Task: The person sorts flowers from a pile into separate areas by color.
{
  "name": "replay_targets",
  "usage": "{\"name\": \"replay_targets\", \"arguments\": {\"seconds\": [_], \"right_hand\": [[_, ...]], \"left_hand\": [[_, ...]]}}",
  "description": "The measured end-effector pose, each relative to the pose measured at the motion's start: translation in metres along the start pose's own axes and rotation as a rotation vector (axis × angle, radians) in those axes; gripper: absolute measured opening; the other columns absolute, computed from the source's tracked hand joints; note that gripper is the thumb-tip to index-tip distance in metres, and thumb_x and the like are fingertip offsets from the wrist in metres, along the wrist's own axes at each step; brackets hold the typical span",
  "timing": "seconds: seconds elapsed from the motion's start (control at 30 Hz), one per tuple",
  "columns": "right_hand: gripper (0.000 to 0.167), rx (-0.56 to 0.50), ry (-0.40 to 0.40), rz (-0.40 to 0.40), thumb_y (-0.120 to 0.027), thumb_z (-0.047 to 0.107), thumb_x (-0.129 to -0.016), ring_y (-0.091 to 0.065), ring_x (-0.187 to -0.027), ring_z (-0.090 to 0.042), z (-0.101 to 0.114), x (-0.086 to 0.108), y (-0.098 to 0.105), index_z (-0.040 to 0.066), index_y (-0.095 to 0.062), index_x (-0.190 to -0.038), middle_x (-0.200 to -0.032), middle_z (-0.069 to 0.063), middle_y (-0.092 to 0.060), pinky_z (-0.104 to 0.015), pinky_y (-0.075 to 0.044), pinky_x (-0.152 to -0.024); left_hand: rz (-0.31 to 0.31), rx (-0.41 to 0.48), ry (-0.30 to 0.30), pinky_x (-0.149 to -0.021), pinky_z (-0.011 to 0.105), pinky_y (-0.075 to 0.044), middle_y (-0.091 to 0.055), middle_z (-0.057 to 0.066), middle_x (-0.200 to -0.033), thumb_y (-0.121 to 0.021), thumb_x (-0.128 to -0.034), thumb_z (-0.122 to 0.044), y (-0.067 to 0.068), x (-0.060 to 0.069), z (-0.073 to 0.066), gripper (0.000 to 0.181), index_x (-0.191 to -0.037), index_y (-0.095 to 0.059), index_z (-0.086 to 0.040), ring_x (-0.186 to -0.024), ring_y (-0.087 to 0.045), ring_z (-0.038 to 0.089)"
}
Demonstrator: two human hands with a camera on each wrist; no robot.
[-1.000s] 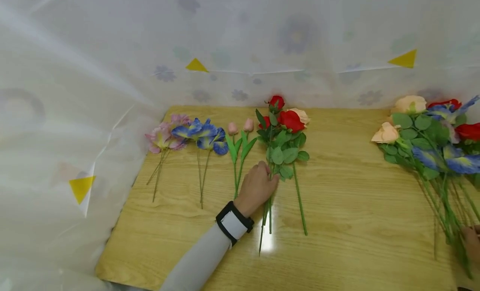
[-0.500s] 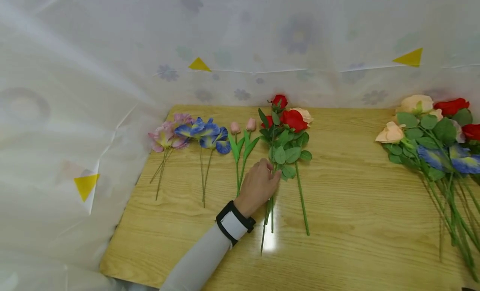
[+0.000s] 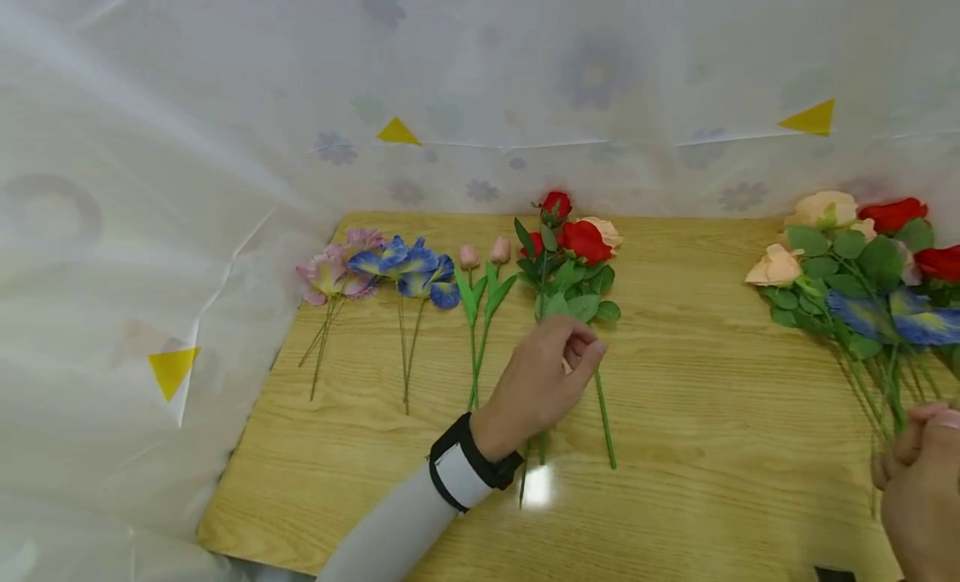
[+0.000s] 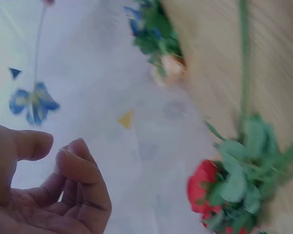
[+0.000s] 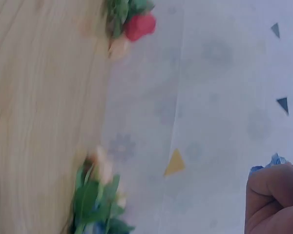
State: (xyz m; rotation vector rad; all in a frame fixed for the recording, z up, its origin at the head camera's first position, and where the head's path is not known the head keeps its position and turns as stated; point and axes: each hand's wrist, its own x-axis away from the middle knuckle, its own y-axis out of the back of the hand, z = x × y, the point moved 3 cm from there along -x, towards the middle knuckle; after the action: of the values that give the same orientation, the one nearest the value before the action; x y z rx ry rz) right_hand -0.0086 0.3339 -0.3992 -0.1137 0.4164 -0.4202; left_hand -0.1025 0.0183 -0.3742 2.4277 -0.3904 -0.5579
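Observation:
In the head view my left hand (image 3: 540, 382) is over the stems of the rose bunch (image 3: 581, 273). Its fingers are loosely bent with nothing between them; the left wrist view shows thumb and fingertips apart. My right hand (image 3: 926, 490) is at the lower right edge, fingers curled. It grips a blue iris by its thin stem: the iris (image 4: 34, 103) shows in the left wrist view, and petals stand behind the fist (image 5: 276, 200) in the right wrist view. Beside the right hand lies a mixed pile (image 3: 851, 248) of peach and red roses with blue petals.
On the wooden table (image 3: 697, 432) to the left lie pink-purple irises (image 3: 330, 273), blue irises (image 3: 416, 269) and two pink tulips (image 3: 468, 257). A pale flowered curtain (image 3: 487, 73) with yellow triangles hangs around the back and left. A dark object (image 3: 834, 574) shows at the bottom edge.
My left hand has come off the rose stems and shifted right. My right hand left the view and came back at the lower right. One blue iris has gone from atop the right pile.

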Motion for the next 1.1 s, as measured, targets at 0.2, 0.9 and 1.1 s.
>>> {"name": "replay_targets", "arguments": {"seconds": [0.2,0.9,1.1], "right_hand": [[0.026,-0.312,0.178,0.237,-0.019,-0.008,-0.104,-0.018,-0.038,-0.002,0.015,0.018,-0.073,-0.016,-0.044,-0.102,-0.060,-0.002,-0.032,-0.015,-0.013,-0.032],[0.026,0.249,0.172,0.541,-0.032,-0.019,-0.098,-0.036,-0.052,-0.001,0.013,0.057,-0.137,-0.008,-0.051,-0.111,-0.067,0.006,-0.041,-0.015,-0.031,-0.045],[0.034,0.763,-0.085,0.518,-0.043,0.015,-0.107,-0.055,-0.079,-0.002,0.009,0.029,-0.094,0.009,-0.046,-0.140,-0.101,-0.005,-0.059,-0.016,-0.041,-0.057]], "left_hand": [[0.068,0.156,-0.180,-0.072,0.007,-0.048,-0.064,0.002,-0.102,-0.053,-0.1039,-0.020,-0.002,0.005,-0.037,0.021,-0.117,-0.063,-0.007,-0.090,-0.059,0.005],[0.030,0.384,-0.214,-0.079,0.014,-0.055,-0.071,0.007,-0.102,-0.054,-0.1021,-0.009,0.000,0.010,-0.060,0.014,-0.109,-0.065,-0.003,-0.086,-0.067,0.003],[-0.082,0.460,-0.185,-0.079,0.023,-0.059,-0.066,0.013,-0.097,-0.050,-0.1035,-0.008,0.015,0.012,-0.043,0.017,-0.112,-0.061,0.002,-0.089,-0.070,0.016]]}}
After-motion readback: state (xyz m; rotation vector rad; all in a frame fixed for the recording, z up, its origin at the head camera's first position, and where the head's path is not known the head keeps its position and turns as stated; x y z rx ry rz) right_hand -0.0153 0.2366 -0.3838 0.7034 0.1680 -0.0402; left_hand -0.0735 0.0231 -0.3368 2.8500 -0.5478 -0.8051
